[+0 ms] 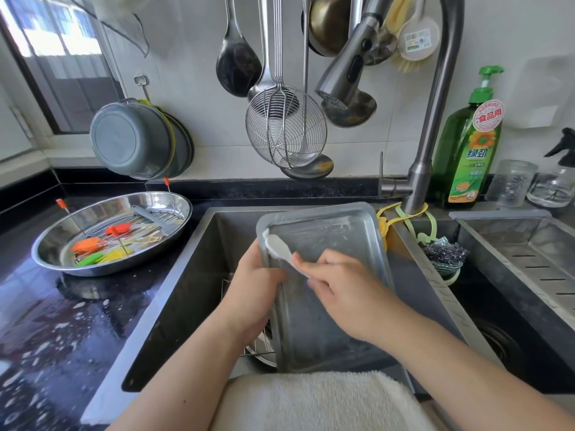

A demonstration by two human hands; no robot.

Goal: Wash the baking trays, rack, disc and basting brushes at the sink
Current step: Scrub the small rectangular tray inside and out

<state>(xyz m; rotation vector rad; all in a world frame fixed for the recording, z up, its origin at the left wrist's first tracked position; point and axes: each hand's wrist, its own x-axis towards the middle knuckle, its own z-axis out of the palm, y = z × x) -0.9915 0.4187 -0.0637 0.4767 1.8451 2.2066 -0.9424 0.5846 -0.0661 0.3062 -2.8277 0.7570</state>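
At frame centre, the left hand (255, 275) is gripping the tilted baking tray (326, 293) over the sink (186, 275) while the right hand (339, 287) is pinching a white brush (280, 248) against it.

green soap bottle (469, 150) by faucet (435, 104) | skimmer (286, 129) hanging | glass jars (510, 183) right

Grey baking tray (323, 293); white scrub brush (280, 248); orange, yellow, green basting brushes (99, 248) (steel dish); speckled black counter (56, 321); green detergent bottle (466, 150).
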